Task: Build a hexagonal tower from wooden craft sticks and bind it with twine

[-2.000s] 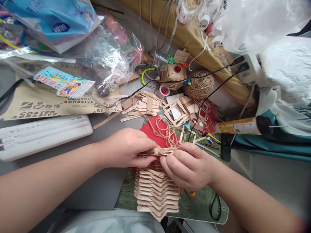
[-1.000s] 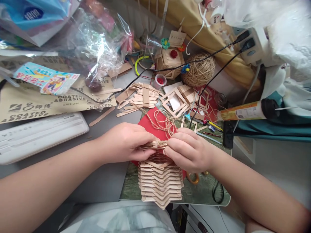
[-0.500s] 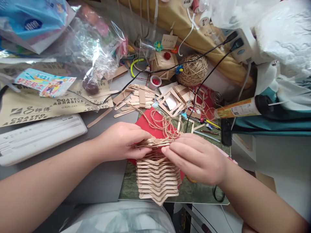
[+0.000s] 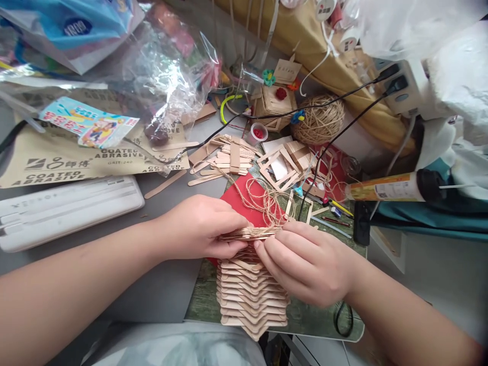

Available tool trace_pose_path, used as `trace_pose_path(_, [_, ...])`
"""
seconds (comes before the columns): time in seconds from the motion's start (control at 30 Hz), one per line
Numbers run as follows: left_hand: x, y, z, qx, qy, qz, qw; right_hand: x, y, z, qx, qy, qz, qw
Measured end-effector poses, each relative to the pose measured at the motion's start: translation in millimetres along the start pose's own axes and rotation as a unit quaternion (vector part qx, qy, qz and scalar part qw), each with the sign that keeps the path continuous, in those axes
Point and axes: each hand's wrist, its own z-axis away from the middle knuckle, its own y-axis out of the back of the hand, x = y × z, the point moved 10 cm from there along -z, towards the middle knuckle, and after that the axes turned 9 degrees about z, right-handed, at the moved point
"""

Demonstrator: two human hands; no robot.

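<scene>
A tower of stacked craft sticks (image 4: 253,300), its layers forming a zigzag front, stands near the table's front edge. Above its upper layers, a flat craft-stick piece topped with twine (image 4: 247,234) lies between my hands. My left hand (image 4: 204,226) pinches the left end, thumb on top and fingers underneath. The right end is gripped by my right hand (image 4: 307,259), whose fingertips also press near the twine. I cannot tell whether the piece is joined to the tower. Loose jute twine (image 4: 267,201) trails behind it over a red sheet (image 4: 234,195).
Craft sticks (image 4: 234,155) lie in a pile farther back, beside stick frames (image 4: 276,168). A twine ball (image 4: 319,121) and a small stick box (image 4: 272,104) stand behind. Black cables (image 4: 324,99) cross above. On the left are a white case (image 4: 72,211) and sandpaper sheets (image 4: 95,157).
The camera view has shifted, so the table's things appear farther right. Both hands keep their hold on the twine-topped piece, with only slight finger movement.
</scene>
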Motion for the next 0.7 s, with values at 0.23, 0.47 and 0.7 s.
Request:
trace_pose_path(0.23, [2.7, -1.1, 1.0, -0.013, -0.004, 0.001, 1.0, 4.2, -2.6, 1.3, 0.022, -0.019, 0.014, 0.999])
trace_pose_path(0.47, [2.6, -4.7, 1.3, -0.014, 0.001, 0.008, 1.0, 1.6, -6.7, 2.8, 0.019, 0.016, 0.042, 0.999])
trace_pose_path(0.7, [7.3, -2.4, 1.2, -0.001, -0.017, 0.003, 1.0, -3.9, 0.4, -1.1, 0.035, 0.05, 0.029, 0.998])
